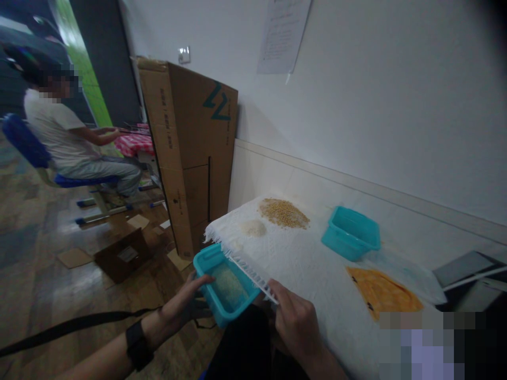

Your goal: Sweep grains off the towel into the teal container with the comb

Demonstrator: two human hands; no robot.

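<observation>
My left hand (194,298) grips the near-left side of a teal plastic container (224,316), thumb over its rim. Pale, rice-like grains (228,287) lie in the bottom of it. The container is tilted and held just below the table's edge. My right hand (295,319) is closed, its fingers pinching the near end of a white slotted strip (253,274) that runs along the edge above the container. Whether this strip is part of the white fringed tablecloth (312,274) or a separate piece, I cannot tell. A small pale grain pile (253,228) rests on the cloth.
Yellowish beans (283,212) are spread near the wall. A second teal container (350,235) stands farther right, beside an orange packet (384,293) and clear plastic (415,274). A tall cardboard box (198,142) stands left. Beyond it, a person (67,126) sits on a blue chair.
</observation>
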